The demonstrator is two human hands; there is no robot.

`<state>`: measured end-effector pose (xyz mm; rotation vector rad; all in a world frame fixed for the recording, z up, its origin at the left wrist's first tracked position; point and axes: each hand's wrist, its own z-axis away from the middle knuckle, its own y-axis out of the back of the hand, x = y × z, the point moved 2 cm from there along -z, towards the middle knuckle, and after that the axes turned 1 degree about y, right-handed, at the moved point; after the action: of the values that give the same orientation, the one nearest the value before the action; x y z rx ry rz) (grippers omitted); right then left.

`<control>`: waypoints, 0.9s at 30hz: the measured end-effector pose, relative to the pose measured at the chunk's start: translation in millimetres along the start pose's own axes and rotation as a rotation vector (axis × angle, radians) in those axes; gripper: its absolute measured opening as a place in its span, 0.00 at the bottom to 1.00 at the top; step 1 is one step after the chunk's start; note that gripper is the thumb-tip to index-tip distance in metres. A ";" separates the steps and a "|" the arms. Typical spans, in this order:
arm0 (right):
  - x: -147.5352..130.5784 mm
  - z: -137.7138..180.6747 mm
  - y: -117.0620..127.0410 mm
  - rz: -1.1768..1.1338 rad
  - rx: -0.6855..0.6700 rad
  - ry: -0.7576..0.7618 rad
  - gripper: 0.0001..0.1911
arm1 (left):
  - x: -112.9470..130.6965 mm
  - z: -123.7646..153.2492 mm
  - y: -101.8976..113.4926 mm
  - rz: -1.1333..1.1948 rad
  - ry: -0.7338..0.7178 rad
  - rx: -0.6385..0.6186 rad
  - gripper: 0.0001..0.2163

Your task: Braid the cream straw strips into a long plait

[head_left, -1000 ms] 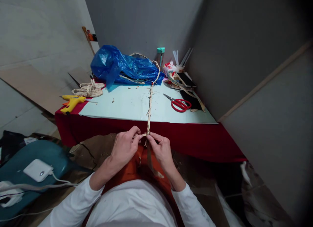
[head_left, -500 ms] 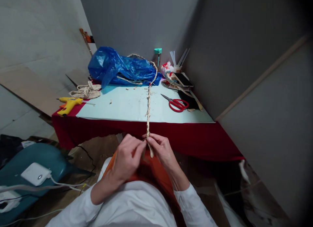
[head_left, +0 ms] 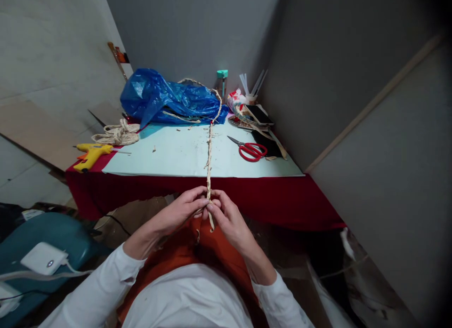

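A pale braided straw cord (head_left: 209, 154) runs from the blue bag over the table down toward my lap. My left hand (head_left: 189, 204) pinches its near end from the left, thumb and fingers closed. From the other side my right hand (head_left: 226, 212) grips the same end, its thumb close to the left one. Loose strand ends hang below the fingers over my orange-clad lap. Part of the braid between the fingertips is hidden.
On the table (head_left: 169, 158) are red-handled scissors (head_left: 251, 151), a yellow glue gun (head_left: 92, 156), woven straw shoes (head_left: 118, 132), a blue plastic bag (head_left: 169, 100), a green-lidded bottle (head_left: 222, 83) and a phone (head_left: 259, 115). A teal chair (head_left: 70, 234) at left bears a white device (head_left: 44, 258).
My left hand has turned and come flatter against the braid, its fingers now reaching behind it. The right hand keeps its hold. The whole view has shifted slightly.
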<state>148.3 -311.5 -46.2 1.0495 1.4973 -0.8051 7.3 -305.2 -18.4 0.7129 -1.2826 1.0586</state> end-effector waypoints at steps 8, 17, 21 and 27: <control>-3.0 3.9 2.8 0.063 0.001 -0.003 0.10 | 3.2 -2.1 4.8 0.002 0.060 -0.061 0.13; 2.5 7.5 2.6 0.257 0.084 0.064 0.04 | -24.4 -5.5 2.3 -0.050 0.005 0.149 0.12; -7.0 11.0 4.7 0.347 0.027 0.101 0.05 | -18.6 -0.9 2.2 -0.175 -0.076 0.248 0.13; -40.1 -3.5 41.8 0.562 -0.090 0.164 0.10 | -8.8 8.7 6.1 -0.271 -0.090 0.317 0.12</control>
<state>186.5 -300.0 -4.1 1.4031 1.2600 -0.2585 -1.4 -312.6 -26.1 1.1522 -1.0660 1.0235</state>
